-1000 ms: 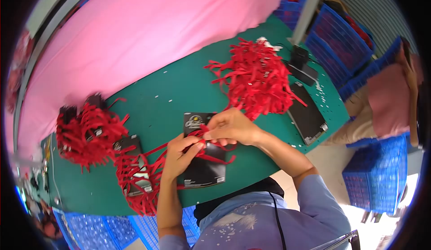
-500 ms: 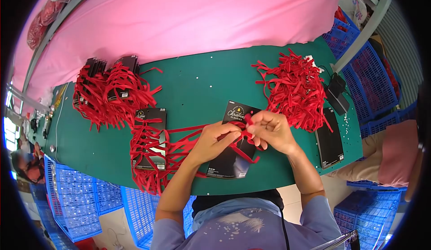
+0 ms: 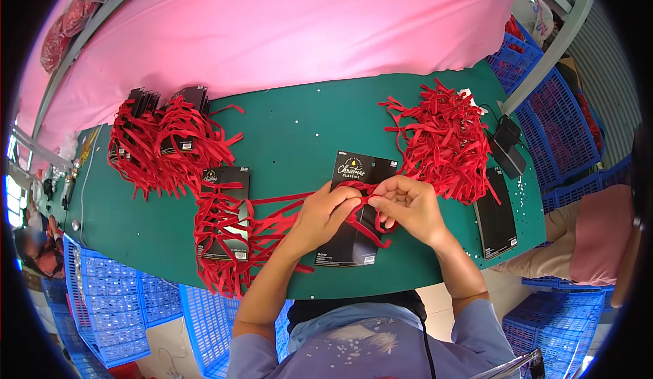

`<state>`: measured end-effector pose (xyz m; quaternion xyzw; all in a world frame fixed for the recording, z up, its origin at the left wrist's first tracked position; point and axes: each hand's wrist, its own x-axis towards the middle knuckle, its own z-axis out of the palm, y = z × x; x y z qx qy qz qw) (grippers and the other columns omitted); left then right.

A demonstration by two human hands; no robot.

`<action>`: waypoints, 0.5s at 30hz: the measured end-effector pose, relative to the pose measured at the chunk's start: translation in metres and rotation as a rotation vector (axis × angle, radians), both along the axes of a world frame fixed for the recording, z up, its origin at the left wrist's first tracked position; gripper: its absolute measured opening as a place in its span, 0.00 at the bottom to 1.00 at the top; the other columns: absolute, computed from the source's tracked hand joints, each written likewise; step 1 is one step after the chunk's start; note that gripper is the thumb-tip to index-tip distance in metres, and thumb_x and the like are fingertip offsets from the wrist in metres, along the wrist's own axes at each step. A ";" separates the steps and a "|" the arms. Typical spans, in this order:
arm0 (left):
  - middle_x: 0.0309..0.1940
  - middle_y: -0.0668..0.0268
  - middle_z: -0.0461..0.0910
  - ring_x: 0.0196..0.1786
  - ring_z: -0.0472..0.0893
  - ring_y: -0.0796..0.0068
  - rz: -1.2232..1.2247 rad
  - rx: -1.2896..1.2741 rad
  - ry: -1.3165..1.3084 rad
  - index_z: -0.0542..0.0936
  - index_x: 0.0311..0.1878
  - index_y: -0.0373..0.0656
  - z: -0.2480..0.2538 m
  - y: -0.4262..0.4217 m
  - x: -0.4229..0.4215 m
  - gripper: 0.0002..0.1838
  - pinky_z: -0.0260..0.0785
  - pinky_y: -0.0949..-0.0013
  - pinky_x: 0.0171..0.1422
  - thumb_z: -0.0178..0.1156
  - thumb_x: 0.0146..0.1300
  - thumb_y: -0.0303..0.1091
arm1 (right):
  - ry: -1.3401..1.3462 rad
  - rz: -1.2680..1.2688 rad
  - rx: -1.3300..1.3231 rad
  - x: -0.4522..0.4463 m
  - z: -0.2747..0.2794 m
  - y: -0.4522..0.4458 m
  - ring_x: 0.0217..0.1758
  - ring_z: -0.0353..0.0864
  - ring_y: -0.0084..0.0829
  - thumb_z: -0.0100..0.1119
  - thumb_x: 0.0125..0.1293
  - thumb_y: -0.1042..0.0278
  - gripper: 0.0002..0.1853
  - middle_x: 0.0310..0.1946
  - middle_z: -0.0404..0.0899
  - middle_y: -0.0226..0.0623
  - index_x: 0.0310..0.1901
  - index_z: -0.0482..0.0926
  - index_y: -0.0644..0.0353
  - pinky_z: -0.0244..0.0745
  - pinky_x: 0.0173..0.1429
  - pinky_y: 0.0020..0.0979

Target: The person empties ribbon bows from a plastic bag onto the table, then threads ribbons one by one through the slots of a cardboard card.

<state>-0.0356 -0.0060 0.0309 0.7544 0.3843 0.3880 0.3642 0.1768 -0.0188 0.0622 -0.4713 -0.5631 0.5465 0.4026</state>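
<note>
Over a black "Christmas Classics" card point(image 3: 345, 251) lying on the green table, both my hands pinch red ribbon. My left hand point(image 3: 325, 214) has thumb and forefinger closed on a red ribbon point(image 3: 371, 235) near the card's middle. Close beside it, my right hand point(image 3: 412, 205) also pinches the ribbon, fingertips almost meeting the left ones. Where exactly the ribbon runs between the fingers is partly hidden. To the left lies another black card point(image 3: 238, 229) crossed by several red ribbon bows, and some strands stretch from there toward my left hand.
A heap of red ribbon bows point(image 3: 445, 141) lies at the right. Stacked carded ribbons point(image 3: 170, 134) stand at the back left. Blank-looking black cards point(image 3: 496, 222) and a dark device point(image 3: 507, 144) sit at the right edge. Blue crates point(image 3: 105, 304) surround the green table point(image 3: 279, 120); another person point(image 3: 598, 229) is at right.
My right hand has lowered slightly and drawn closer to my left, and the raised ribbon loop near its fingers has come down. The view has shifted slightly.
</note>
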 end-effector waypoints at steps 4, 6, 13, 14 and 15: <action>0.36 0.57 0.77 0.31 0.77 0.61 0.025 0.038 0.033 0.80 0.46 0.42 -0.003 -0.001 0.002 0.08 0.69 0.62 0.36 0.59 0.70 0.35 | 0.173 0.025 -0.246 0.005 0.005 0.007 0.27 0.87 0.29 0.66 0.66 0.72 0.07 0.27 0.84 0.41 0.38 0.82 0.69 0.84 0.30 0.26; 0.37 0.57 0.77 0.30 0.77 0.61 0.025 0.070 0.057 0.80 0.46 0.42 -0.005 -0.002 0.002 0.08 0.69 0.62 0.35 0.59 0.71 0.35 | 0.197 0.049 -0.308 0.007 0.006 0.008 0.26 0.87 0.31 0.66 0.66 0.72 0.08 0.27 0.84 0.42 0.39 0.82 0.69 0.85 0.29 0.27; 0.41 0.57 0.79 0.38 0.80 0.65 -0.049 -0.192 -0.075 0.81 0.50 0.41 0.001 -0.004 0.001 0.11 0.71 0.64 0.43 0.60 0.70 0.35 | 0.310 0.072 -0.254 0.007 -0.003 0.010 0.27 0.88 0.33 0.66 0.66 0.73 0.09 0.28 0.85 0.43 0.41 0.81 0.70 0.85 0.29 0.27; 0.44 0.57 0.80 0.40 0.80 0.64 -0.026 -0.156 -0.055 0.81 0.51 0.41 -0.001 -0.004 -0.002 0.11 0.71 0.64 0.45 0.60 0.70 0.35 | 0.319 0.067 -0.218 0.006 -0.004 0.009 0.27 0.88 0.33 0.66 0.66 0.73 0.09 0.29 0.85 0.44 0.41 0.81 0.70 0.85 0.29 0.26; 0.46 0.56 0.80 0.41 0.80 0.63 -0.017 -0.119 -0.039 0.81 0.52 0.42 -0.006 -0.006 -0.006 0.11 0.71 0.64 0.47 0.60 0.70 0.35 | 0.315 0.050 -0.212 0.010 -0.002 0.007 0.27 0.88 0.33 0.66 0.66 0.73 0.09 0.29 0.85 0.44 0.41 0.81 0.70 0.85 0.29 0.26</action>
